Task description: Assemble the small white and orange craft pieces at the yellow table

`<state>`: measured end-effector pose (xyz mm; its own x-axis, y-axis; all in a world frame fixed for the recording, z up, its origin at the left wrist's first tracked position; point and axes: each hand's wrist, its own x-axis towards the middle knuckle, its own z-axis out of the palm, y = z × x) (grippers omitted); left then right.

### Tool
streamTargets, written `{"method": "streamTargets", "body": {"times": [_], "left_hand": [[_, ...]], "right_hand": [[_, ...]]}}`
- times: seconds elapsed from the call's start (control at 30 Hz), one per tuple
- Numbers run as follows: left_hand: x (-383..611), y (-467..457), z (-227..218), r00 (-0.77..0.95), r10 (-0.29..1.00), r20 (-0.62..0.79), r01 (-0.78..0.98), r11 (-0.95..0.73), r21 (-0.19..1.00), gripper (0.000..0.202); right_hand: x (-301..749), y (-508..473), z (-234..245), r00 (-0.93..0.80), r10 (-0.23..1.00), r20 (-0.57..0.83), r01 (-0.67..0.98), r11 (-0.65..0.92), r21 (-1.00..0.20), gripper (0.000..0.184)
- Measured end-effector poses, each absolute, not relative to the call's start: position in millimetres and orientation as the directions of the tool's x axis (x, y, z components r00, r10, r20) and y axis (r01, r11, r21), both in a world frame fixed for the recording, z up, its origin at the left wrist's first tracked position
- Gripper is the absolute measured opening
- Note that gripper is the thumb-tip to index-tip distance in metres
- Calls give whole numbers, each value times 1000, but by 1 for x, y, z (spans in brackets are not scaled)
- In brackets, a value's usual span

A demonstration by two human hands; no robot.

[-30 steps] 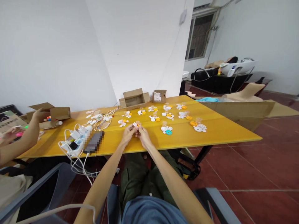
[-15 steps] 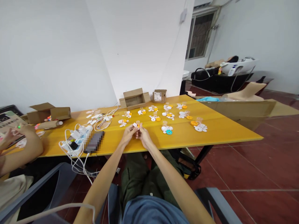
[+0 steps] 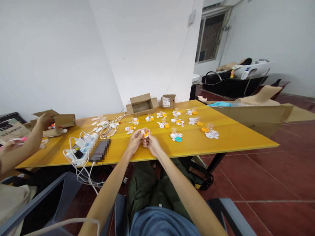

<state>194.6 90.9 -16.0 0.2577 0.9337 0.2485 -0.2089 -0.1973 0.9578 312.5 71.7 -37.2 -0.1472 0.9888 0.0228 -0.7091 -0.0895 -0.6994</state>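
Observation:
My left hand (image 3: pixel 135 141) and my right hand (image 3: pixel 153 143) meet above the near edge of the table, fingers closed. Pinched in the left fingertips is a small white plastic piece (image 3: pixel 142 131). Right against it, an orange plastic ring (image 3: pixel 146 134) is gripped by the right fingers. A clear piece seems to stand just behind the hands. To the right lies a group of white discs (image 3: pixel 173 135) with a teal ring (image 3: pixel 178 139). Left of the hands sits another group of small white pieces (image 3: pixel 129 129).
Several similar groups with orange rings (image 3: pixel 166 126) spread across the yellow table (image 3: pixel 236 137). Behind them stand an open cardboard box (image 3: pixel 142 104) and a smaller box (image 3: pixel 168 101). A power strip (image 3: pixel 85 149), cables and a phone (image 3: pixel 100 150) lie left. Another person's hand (image 3: pixel 46 120) is over a box.
The orange ring shows more plainly between my fingers now; my hands have hardly shifted. At the left, the other person's hand has moved up and right, to the cardboard box.

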Motion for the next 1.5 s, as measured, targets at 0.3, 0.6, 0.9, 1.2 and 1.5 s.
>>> {"method": "streamTargets", "body": {"times": [0.3,0.6,0.9,1.2,1.5], "left_hand": [[199,86,-8,206,916,344,-178,-311,934,38],[200,85,-9,237,904,357,-125,-336,933,41],[197,91,-19,277,864,421,48,-450,892,41],[197,90,-23,293,844,449,133,-501,855,32],[199,89,-24,291,853,433,121,-482,868,32]], "right_hand": [[315,66,-29,-60,998,-13,-740,-53,-670,38],[317,69,-36,10,1000,21,-743,21,-668,37],[344,66,-41,-5,989,150,-588,119,-800,39],[353,65,-43,-31,969,245,-451,205,-869,41],[355,68,-49,-12,977,214,-431,188,-882,42]]}}
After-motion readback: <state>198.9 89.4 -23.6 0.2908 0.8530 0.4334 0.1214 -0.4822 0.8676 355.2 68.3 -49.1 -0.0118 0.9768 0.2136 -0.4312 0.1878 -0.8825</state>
